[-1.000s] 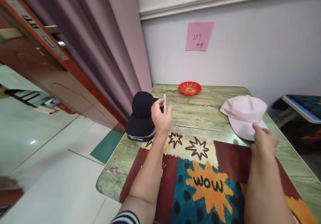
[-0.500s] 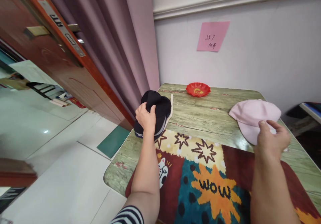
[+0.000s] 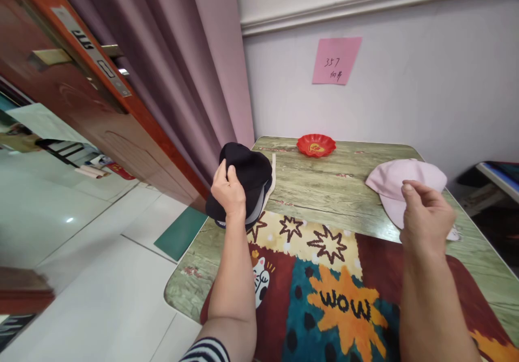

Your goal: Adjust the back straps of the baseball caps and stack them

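At the table's left edge, my left hand [image 3: 229,189] pinches the top of a black cap [image 3: 253,175], with another dark brim showing beneath it. A pink cap [image 3: 409,178] rests on the right side of the table, its brim toward me. My right hand [image 3: 427,216] is in front of the pink cap, hiding part of it, with thumb and forefinger brought together; whether anything is between them cannot be made out. A colourful mat [image 3: 300,265] with the word WOW lies below both hands.
A red scalloped dish [image 3: 316,145] sits at the back of the wood-patterned table [image 3: 320,181]. Behind are a wall with a pink note [image 3: 336,60] and a purple curtain [image 3: 203,54]. An open wooden door [image 3: 133,146] stands at the left.
My left hand has lifted the black cap slightly, and a dark brim shows under it. My right hand has moved left and up, and its thumb and forefinger have closed together.
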`<state>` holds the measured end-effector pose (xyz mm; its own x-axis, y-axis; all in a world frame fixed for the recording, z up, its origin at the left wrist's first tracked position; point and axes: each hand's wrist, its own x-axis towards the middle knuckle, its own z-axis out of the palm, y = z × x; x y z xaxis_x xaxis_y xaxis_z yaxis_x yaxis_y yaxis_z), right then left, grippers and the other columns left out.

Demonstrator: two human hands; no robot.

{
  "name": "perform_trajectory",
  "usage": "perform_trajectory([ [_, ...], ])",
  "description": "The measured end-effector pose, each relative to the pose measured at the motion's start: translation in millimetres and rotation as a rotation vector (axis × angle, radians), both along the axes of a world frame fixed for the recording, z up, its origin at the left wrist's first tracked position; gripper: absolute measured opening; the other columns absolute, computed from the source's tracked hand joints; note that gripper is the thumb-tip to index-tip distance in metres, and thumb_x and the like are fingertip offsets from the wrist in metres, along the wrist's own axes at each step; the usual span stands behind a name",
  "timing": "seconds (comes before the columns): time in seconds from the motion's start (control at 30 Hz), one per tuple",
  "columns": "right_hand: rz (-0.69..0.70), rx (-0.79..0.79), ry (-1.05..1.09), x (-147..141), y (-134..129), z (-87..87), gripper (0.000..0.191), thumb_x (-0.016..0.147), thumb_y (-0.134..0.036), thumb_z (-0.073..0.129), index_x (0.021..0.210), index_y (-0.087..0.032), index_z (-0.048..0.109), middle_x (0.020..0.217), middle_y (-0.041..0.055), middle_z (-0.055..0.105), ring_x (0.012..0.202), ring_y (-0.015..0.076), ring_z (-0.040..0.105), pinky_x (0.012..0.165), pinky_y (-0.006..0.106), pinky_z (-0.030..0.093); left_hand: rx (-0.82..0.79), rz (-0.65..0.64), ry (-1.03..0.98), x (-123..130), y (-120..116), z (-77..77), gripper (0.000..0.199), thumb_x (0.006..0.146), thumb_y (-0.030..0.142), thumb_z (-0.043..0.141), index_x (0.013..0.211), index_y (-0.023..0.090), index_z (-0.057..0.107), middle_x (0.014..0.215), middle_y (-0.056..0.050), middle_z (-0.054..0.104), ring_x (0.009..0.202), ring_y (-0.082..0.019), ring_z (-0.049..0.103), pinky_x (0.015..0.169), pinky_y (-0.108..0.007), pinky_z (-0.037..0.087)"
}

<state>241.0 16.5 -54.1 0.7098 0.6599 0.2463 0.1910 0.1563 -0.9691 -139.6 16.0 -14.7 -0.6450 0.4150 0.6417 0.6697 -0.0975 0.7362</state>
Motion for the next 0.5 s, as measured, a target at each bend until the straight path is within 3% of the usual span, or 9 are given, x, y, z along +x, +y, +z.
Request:
perform_trajectory([
  [0.17,0.021,0.028,0.096,-16.0,-4.8,12.4,0.039,0.068,-0.040,0.077,0.096,-0.012,0.079,0.094,0.0123,0.077,0.089,0.0248,0.070,0.093,0.043,0.053,0.284,0.030,-0.213,-7.1,2.6,2.6,0.043,0.098,0.042,0.054,0.124,0.012,0.072,0.121,-0.010,0.075,0.113,-0.024,0.069,0.103,-0.035,0.051],
  [0.33,0.129,-0.045,0.096,-26.2,-8.4,16.8,0.037,0.071,-0.044,0.080,0.094,-0.015,0.078,0.093,0.0112,0.077,0.095,0.0271,0.071,0.098,0.047,0.053,0.363,0.025,-0.191,-2.0,-6.9,16.9,0.044,0.098,0.043,0.055,0.128,0.015,0.071,0.126,-0.009,0.073,0.116,-0.024,0.067,0.104,-0.035,0.051],
  [0.4,0.273,-0.050,0.151,-31.0,-11.4,20.2,0.037,0.070,-0.047,0.083,0.093,-0.018,0.077,0.099,0.0103,0.077,0.099,0.0266,0.071,0.098,0.045,0.054,0.370,0.001,-0.125,10.0,-15.6,27.1,0.042,0.099,0.043,0.054,0.128,0.017,0.071,0.124,-0.007,0.074,0.117,-0.023,0.067,0.105,-0.035,0.050],
  [0.5,0.617,-0.093,0.317,-41.8,-19.2,29.9,0.045,0.074,-0.054,0.083,0.103,-0.021,0.075,0.110,0.0095,0.076,0.100,0.0237,0.073,0.087,0.035,0.060,0.388,-0.122,-0.061,42.4,-26.2,37.9,0.038,0.099,0.042,0.057,0.127,0.021,0.072,0.124,-0.005,0.073,0.119,-0.022,0.066,0.108,-0.035,0.049],
])
